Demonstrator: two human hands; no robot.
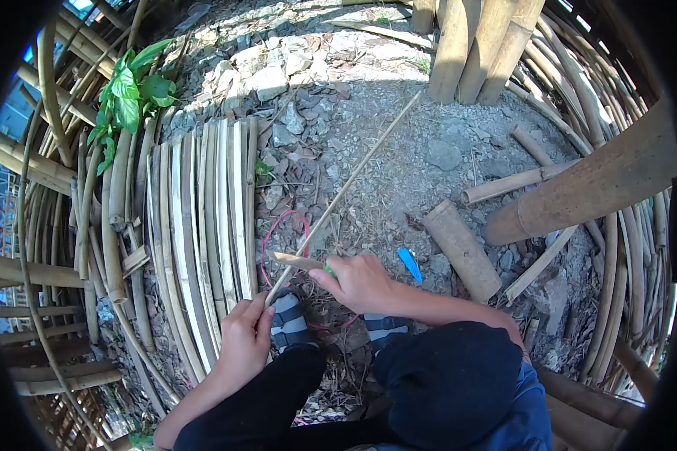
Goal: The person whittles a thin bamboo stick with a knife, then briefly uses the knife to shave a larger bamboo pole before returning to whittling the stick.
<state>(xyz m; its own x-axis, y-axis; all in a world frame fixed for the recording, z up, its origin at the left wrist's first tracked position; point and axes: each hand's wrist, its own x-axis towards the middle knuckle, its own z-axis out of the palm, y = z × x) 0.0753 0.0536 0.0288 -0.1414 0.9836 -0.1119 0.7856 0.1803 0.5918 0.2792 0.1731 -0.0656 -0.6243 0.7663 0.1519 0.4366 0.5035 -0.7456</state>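
My left hand is closed round the near end of a long, thin bamboo strip, which slants away up and to the right over the ground. In my right hand is a knife with a green handle, mostly covered by my fingers. Its broad blade points left and lies across the strip just beyond my left hand. Split bamboo slats lie side by side to the left of my hands. A loop of pink cord is on the ground beneath the strip.
A blue object lies right of my right hand, near a short bamboo piece. A thick bamboo pole slants in from the right. Upright bamboo posts stand ahead. Stacked bamboo lines both sides, with a leafy plant at left.
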